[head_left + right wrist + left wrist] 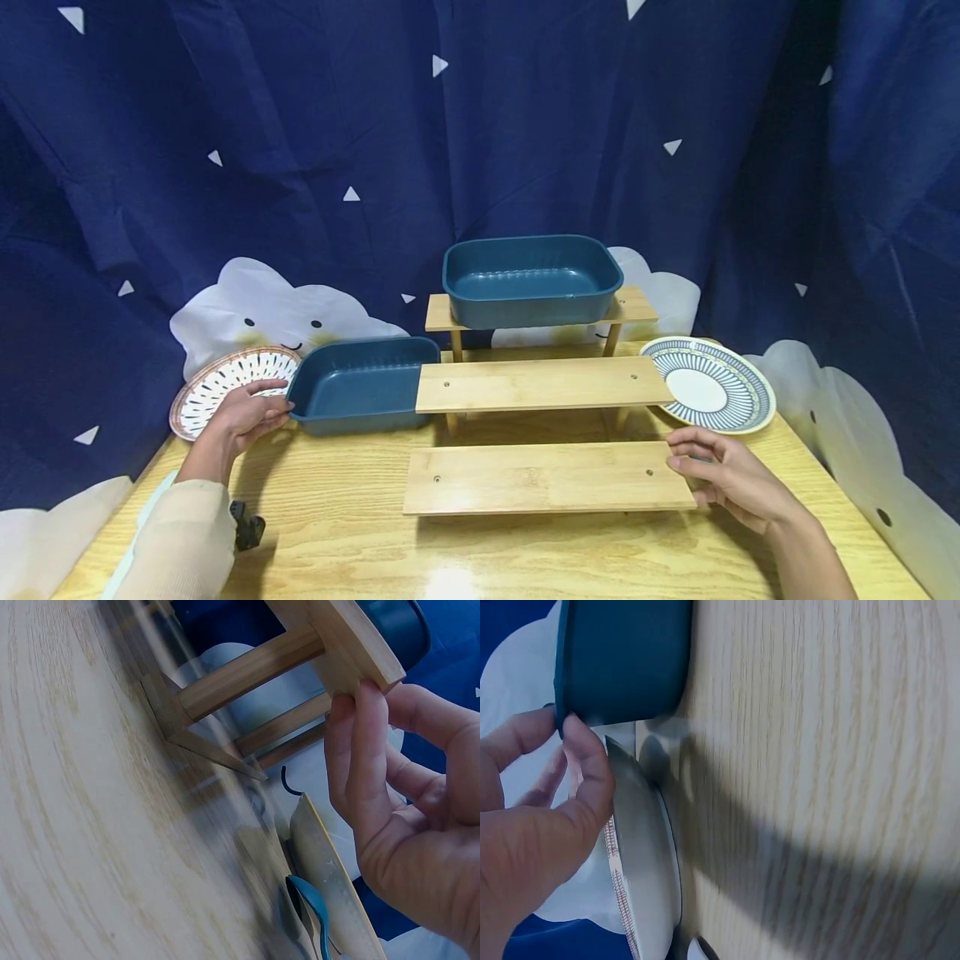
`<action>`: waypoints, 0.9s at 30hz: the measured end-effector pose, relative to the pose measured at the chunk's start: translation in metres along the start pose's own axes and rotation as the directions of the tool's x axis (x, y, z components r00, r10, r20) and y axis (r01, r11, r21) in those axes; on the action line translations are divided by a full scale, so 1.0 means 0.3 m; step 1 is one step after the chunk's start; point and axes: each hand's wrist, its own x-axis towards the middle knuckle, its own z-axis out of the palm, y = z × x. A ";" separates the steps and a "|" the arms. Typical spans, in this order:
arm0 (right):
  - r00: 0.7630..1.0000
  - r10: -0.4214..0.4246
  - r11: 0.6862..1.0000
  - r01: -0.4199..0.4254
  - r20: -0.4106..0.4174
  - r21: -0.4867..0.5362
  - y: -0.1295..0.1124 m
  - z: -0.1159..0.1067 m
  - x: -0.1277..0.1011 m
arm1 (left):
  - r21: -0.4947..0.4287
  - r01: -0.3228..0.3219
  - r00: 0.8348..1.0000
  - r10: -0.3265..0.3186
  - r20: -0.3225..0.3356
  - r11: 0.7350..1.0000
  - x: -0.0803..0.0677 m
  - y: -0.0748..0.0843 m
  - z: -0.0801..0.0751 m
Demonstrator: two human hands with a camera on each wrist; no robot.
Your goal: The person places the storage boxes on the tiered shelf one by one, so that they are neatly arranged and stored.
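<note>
My left hand (251,414) pinches the left rim of a dark teal rectangular basin (360,392) standing on the table. In the left wrist view, thumb and finger meet at the basin's (626,660) rim corner. My right hand (738,479) holds the right end of the lowest board of a three-step wooden rack (547,477). Seen from the right wrist, the fingers (367,735) grip the end of this board from below and above. A second teal basin (532,312) sits on the rack's top step. The middle step holds nothing.
A brown-rimmed patterned plate (206,392) leans at the left, behind my left hand. Another plate with blue stripes (705,387) lies right of the rack. By it a teal spoon (319,900) shows in the right wrist view. A dark blue curtain (525,125) hangs behind the table.
</note>
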 end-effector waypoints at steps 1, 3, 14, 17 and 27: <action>1.000 0.000 1.000 0.000 0.001 0.001 0.000 0.000 0.001 | -0.007 0.003 1.000 -0.003 0.005 1.000 0.002 -0.001 0.000; 1.000 -0.001 1.000 0.001 0.000 0.003 0.001 0.001 0.002 | -0.043 0.012 1.000 -0.011 0.015 0.999 0.006 -0.004 0.001; 1.000 -0.005 1.000 0.005 0.011 0.003 0.007 -0.001 0.002 | -0.219 -0.047 0.998 0.053 0.021 0.975 -0.004 0.001 0.013; 1.000 -0.006 1.000 0.006 0.010 -0.005 0.005 0.000 0.003 | -0.220 -0.094 0.995 0.097 0.001 0.971 -0.014 0.002 0.012; 1.000 0.014 1.000 -0.014 -0.001 -0.002 0.002 0.002 0.001 | -0.433 -0.198 0.976 0.218 -0.004 0.879 -0.060 -0.014 -0.027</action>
